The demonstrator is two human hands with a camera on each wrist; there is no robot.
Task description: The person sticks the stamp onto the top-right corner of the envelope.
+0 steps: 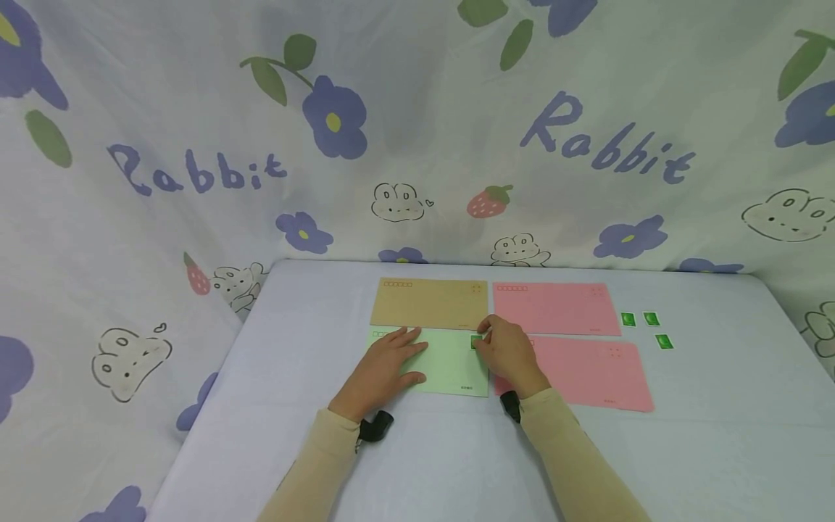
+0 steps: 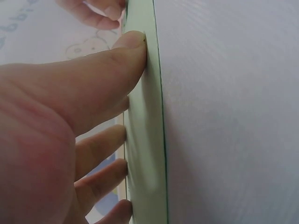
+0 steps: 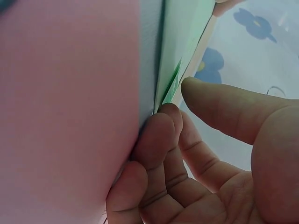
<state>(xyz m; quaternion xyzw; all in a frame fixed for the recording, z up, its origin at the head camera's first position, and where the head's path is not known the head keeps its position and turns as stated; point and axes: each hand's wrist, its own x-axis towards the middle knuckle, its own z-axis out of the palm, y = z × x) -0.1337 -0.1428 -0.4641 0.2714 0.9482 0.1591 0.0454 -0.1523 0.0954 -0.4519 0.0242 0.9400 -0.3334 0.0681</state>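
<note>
The light green envelope [image 1: 450, 373] lies flat on the table, and my left hand [image 1: 390, 366] rests on its left part with fingers spread. In the left wrist view, the thumb [image 2: 130, 44] presses near the envelope's lower edge. My right hand [image 1: 512, 351] is at the envelope's upper right corner, where a small green stamp [image 1: 475, 342] lies. In the right wrist view, bent fingers and a thumb [image 3: 198, 88] stand on either side of the stamp [image 3: 172, 88], fingertips right at its edges. Part of the stamp is hidden by the fingers.
A tan envelope [image 1: 430, 304] lies behind the green one. To the right are two pink envelopes, one at the back [image 1: 554, 312] and one in front [image 1: 587, 377], partly covered by the right hand. Several loose stamps [image 1: 651, 319] lie farther right. A printed curtain [image 1: 417, 145] hangs behind.
</note>
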